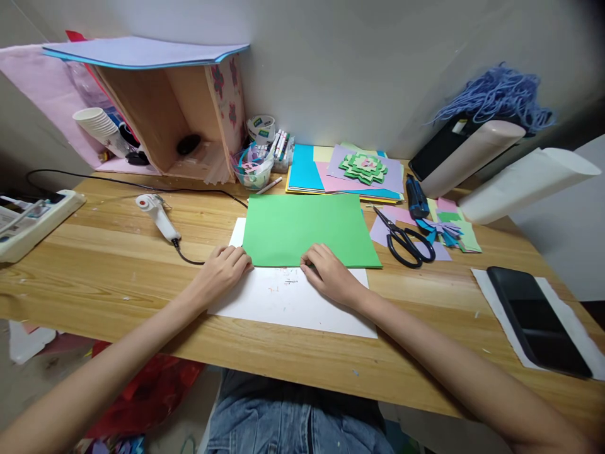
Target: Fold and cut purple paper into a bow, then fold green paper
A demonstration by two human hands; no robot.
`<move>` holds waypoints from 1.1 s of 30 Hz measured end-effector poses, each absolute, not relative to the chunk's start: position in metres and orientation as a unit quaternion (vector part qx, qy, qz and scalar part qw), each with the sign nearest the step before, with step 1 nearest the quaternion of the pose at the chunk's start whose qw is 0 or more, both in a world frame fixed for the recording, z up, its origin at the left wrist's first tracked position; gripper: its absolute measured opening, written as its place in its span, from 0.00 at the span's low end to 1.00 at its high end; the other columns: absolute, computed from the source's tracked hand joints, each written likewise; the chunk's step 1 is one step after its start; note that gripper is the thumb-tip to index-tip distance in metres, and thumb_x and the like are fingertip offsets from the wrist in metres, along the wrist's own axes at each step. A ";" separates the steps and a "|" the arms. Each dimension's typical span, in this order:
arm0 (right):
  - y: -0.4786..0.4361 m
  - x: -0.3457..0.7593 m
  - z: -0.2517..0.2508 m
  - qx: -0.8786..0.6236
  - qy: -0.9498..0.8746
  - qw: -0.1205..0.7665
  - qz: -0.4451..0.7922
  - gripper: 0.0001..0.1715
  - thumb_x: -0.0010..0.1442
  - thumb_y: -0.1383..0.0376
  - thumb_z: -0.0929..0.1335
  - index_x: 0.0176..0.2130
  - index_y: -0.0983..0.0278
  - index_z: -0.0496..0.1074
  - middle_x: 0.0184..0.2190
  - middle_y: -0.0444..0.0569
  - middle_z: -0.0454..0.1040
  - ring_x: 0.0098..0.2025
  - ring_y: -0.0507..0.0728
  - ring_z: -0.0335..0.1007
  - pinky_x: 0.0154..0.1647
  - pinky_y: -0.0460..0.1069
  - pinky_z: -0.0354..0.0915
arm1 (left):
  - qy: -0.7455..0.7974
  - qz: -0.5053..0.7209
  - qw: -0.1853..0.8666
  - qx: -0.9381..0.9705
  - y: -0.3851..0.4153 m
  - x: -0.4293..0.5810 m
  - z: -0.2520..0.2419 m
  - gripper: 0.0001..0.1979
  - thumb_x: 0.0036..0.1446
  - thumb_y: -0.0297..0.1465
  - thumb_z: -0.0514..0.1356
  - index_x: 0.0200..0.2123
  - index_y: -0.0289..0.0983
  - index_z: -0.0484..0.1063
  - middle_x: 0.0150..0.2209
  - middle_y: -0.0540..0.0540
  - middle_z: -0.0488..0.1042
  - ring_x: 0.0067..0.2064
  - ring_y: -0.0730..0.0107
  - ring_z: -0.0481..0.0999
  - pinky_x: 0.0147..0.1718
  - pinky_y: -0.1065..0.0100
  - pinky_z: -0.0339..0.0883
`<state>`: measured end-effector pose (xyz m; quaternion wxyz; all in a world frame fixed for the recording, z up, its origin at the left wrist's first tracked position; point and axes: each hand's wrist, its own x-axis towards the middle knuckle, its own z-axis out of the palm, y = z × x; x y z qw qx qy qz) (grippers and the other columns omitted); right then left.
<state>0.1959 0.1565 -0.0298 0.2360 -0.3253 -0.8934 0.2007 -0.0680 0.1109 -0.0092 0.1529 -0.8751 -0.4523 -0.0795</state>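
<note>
A sheet of green paper (307, 227) lies in front of me, over a white sheet (293, 309) with small coloured marks. My left hand (230, 261) is at the green paper's near left corner, fingers curled closed against its edge. Around the middle of the near edge, my right hand (326, 270) has its fingers bent over the green paper, thumb tucked under. To the right rest black-handled scissors (404, 238), partly on purple paper scraps. Left of the paper is a white hot glue gun (158, 217) with a black cord.
At the back stand a wooden box (179, 113), a cup of scraps (254, 167) and stacked coloured paper (302, 167) under a layered green paper flower (363, 167). A blue stapler-like tool (416, 197), a paper roll (529, 183) and a phone (534, 315) are right; a power strip (42, 224) is left.
</note>
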 end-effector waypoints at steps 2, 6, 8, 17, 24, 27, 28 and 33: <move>0.156 0.196 -0.030 -0.328 -0.894 0.233 0.198 0.06 0.62 0.70 0.59 0.33 0.64 0.63 0.32 0.51 0.66 0.35 0.56 0.58 0.40 0.52 0.58 | -0.488 -0.085 0.089 -0.864 0.110 -0.070 -0.010 0.12 0.63 0.32 0.48 0.32 0.34 0.68 0.31 0.45 0.70 0.34 0.64 0.67 0.36 0.64 0.56; 0.157 0.195 -0.029 -0.336 -0.889 0.233 0.206 0.05 0.61 0.70 0.60 0.33 0.64 0.62 0.32 0.50 0.66 0.35 0.56 0.58 0.40 0.51 0.58 | -0.567 -0.103 -0.032 -0.817 0.111 -0.070 -0.009 0.11 0.61 0.35 0.50 0.35 0.35 0.67 0.35 0.44 0.68 0.36 0.64 0.66 0.36 0.64 0.57; 0.157 0.195 -0.027 -0.346 -0.881 0.236 0.219 0.04 0.60 0.70 0.60 0.32 0.64 0.62 0.32 0.49 0.66 0.36 0.56 0.59 0.40 0.51 0.58 | -0.589 -0.112 -0.070 -0.797 0.111 -0.069 -0.008 0.10 0.61 0.36 0.51 0.34 0.35 0.67 0.35 0.45 0.66 0.36 0.64 0.65 0.36 0.64 0.58; 0.165 0.192 -0.012 -0.455 -0.820 0.174 0.300 0.05 0.54 0.68 0.65 0.27 0.64 0.65 0.30 0.47 0.66 0.35 0.55 0.61 0.36 0.49 0.58 | -0.649 -0.131 -0.124 -0.739 0.121 -0.072 -0.003 0.13 0.53 0.41 0.57 0.27 0.36 0.69 0.35 0.45 0.65 0.41 0.61 0.65 0.40 0.63 0.59; 0.174 0.197 -0.008 -0.522 -0.780 0.153 0.310 0.11 0.49 0.61 0.71 0.23 0.64 0.67 0.25 0.44 0.64 0.29 0.52 0.61 0.30 0.47 0.55 | -0.707 -0.131 -0.165 -0.675 0.126 -0.079 -0.001 0.17 0.44 0.47 0.62 0.22 0.37 0.71 0.32 0.46 0.66 0.38 0.62 0.67 0.36 0.66 0.60; 0.178 0.200 -0.008 -0.527 -0.775 0.143 0.318 0.12 0.47 0.60 0.71 0.22 0.64 0.68 0.24 0.43 0.64 0.26 0.51 0.59 0.27 0.46 0.53 | -0.709 -0.155 -0.163 -0.669 0.127 -0.080 -0.003 0.16 0.43 0.44 0.64 0.28 0.38 0.73 0.33 0.47 0.67 0.38 0.62 0.68 0.36 0.65 0.62; 0.180 0.201 -0.008 -0.527 -0.775 0.140 0.320 0.12 0.47 0.60 0.71 0.22 0.64 0.68 0.24 0.43 0.65 0.26 0.51 0.59 0.27 0.46 0.53 | -0.694 -0.168 -0.157 -0.682 0.127 -0.078 -0.002 0.14 0.44 0.42 0.64 0.30 0.38 0.73 0.34 0.46 0.68 0.39 0.62 0.68 0.37 0.65 0.63; 0.182 0.201 -0.008 -0.523 -0.779 0.133 0.320 0.11 0.47 0.60 0.71 0.22 0.64 0.69 0.24 0.43 0.66 0.27 0.51 0.60 0.27 0.46 0.53 | -0.487 -0.165 -0.151 -0.844 0.121 -0.052 0.001 0.16 0.57 0.23 0.49 0.45 0.39 0.70 0.45 0.45 0.72 0.45 0.67 0.70 0.42 0.67 0.65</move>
